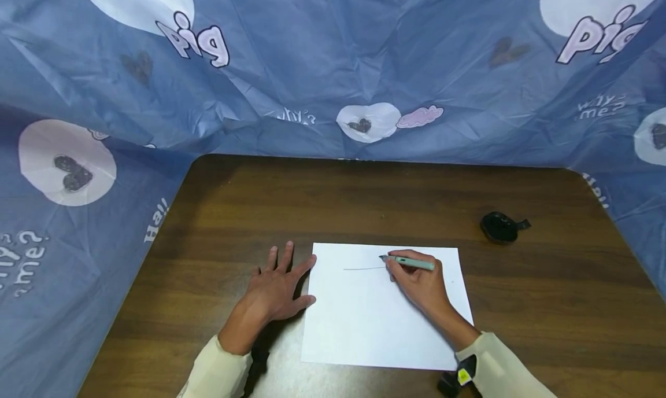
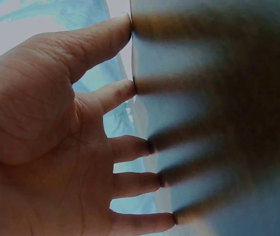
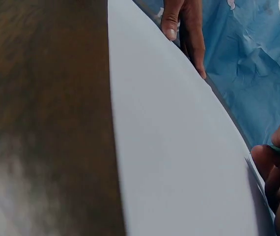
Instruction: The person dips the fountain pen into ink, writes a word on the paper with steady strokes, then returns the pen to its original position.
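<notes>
A white sheet of paper lies on the brown table, with one thin dark line drawn across its upper part. My right hand pinches a pale green pen over the upper right of the sheet, its dark tip just above the right end of the line. Whether the tip touches the paper I cannot tell. My left hand is spread with straight fingers on the table, thumb and index fingertips at the paper's left edge. In the left wrist view the left palm faces the camera, its fingertips touching the surface.
A small black round object with a short tab sits on the table at the right, beyond the sheet. Blue printed cloth hangs behind the table and along both sides. A black strap device is on the right wrist.
</notes>
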Motion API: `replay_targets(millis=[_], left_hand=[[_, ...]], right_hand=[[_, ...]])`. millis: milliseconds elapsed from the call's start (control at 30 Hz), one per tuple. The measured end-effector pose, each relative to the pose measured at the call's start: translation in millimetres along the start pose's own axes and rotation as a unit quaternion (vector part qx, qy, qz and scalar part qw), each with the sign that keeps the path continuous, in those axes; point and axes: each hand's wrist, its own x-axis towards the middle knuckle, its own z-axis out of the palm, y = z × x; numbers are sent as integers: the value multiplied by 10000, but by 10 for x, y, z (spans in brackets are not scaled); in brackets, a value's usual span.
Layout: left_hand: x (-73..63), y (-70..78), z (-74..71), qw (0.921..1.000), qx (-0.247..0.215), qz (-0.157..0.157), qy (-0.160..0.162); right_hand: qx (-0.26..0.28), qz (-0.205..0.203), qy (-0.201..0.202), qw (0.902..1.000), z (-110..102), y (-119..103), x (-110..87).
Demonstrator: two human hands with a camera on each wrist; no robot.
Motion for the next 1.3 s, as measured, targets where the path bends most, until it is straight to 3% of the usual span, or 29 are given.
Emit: replay_targets(millis=[467,700,1067,1300], left_hand=[[12,21,-8,10000,17,-18,-47],[-1,24,-12,10000,9,-48,-73],[-24,16,-17,9999,-31,-60,-75],[-9,10,-20,10000,4,-40,-64]], right_hand=[[-398,-304,235,9985,38,-42,17],[-567,-108,190,9982,50,-60,-10],[-333,234,76,9991,64,-98,-88],[-270,299,-49,9992,50,-351,-125]])
